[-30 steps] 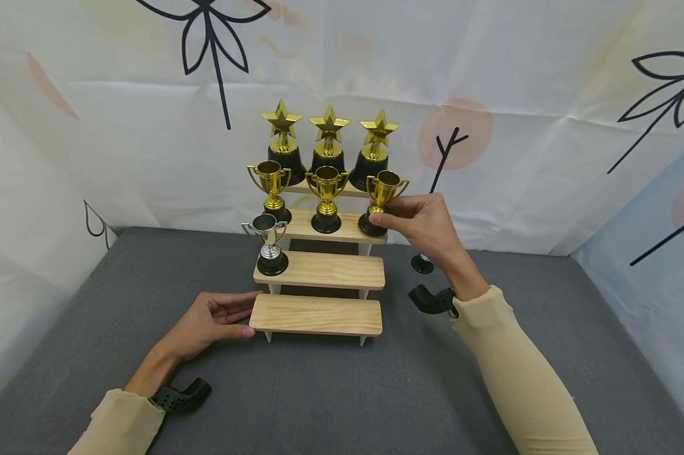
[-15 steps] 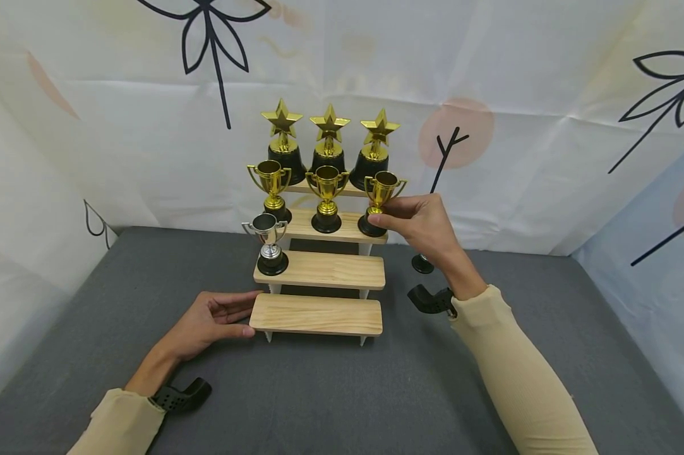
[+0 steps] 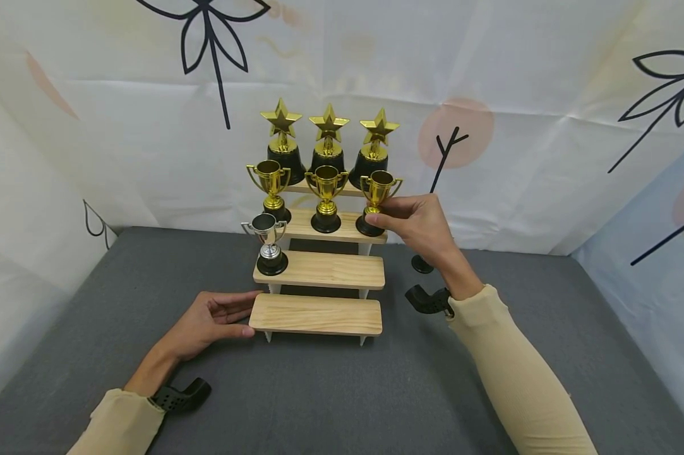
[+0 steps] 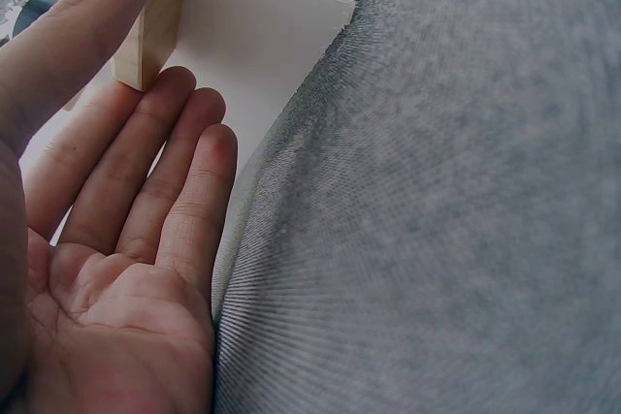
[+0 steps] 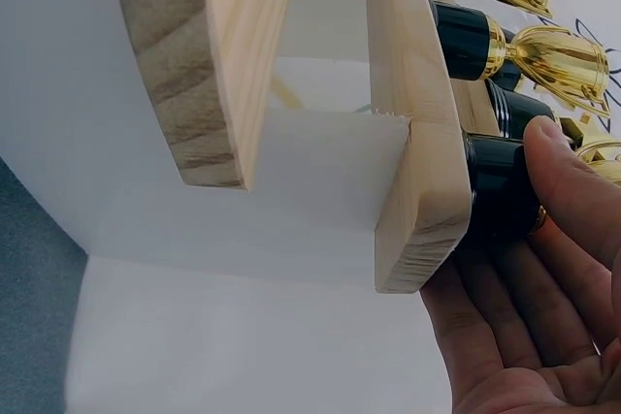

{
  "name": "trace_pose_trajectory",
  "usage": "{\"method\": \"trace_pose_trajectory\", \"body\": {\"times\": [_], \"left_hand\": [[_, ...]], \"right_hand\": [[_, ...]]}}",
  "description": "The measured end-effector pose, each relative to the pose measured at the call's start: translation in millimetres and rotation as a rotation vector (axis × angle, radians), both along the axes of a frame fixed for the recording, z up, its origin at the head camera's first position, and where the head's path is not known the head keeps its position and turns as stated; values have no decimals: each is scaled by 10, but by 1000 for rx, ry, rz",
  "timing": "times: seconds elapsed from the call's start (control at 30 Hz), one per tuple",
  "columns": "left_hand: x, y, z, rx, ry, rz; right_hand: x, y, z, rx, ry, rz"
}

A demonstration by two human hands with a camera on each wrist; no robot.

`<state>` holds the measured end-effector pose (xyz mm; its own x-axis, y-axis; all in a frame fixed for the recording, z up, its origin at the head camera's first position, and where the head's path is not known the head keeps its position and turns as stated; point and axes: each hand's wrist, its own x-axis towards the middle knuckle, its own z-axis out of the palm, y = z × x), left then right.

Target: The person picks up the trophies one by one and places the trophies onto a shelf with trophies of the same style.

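My right hand holds a gold cup trophy by its lower part, thumb in front. The trophy stands upright at the right end of the third step up of a wooden tiered stand. Two more gold cup trophies share that step, the middle one and the left one. My left hand touches the left end of the lowest step, its fingers nearly straight. In the left wrist view, fingertips lie at the board's end, and the thumb overlaps it.
Gold star trophies fill the top step. A silver cup trophy stands at the left of the second step. On the grey table, a black base shows behind my right forearm, its upper part hidden. A printed white cloth hangs behind.
My right hand has slid the gold cup trophy slightly left along its step, closer to the middle one. My left hand has stayed in place.
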<state>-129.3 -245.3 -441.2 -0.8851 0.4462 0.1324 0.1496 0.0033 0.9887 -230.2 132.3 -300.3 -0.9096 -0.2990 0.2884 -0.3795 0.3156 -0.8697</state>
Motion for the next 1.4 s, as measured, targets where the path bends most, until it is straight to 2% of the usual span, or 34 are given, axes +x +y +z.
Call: {"method": "trace_pose_trajectory", "body": {"times": [0.6, 1.4], "left_hand": [[5, -9, 0, -5, -6, 6], [-5, -11, -8, -3, -6, 3]], "right_hand": [[30, -18, -24, 15, 13, -28], [38, -15, -41, -28, -7, -26]]}}
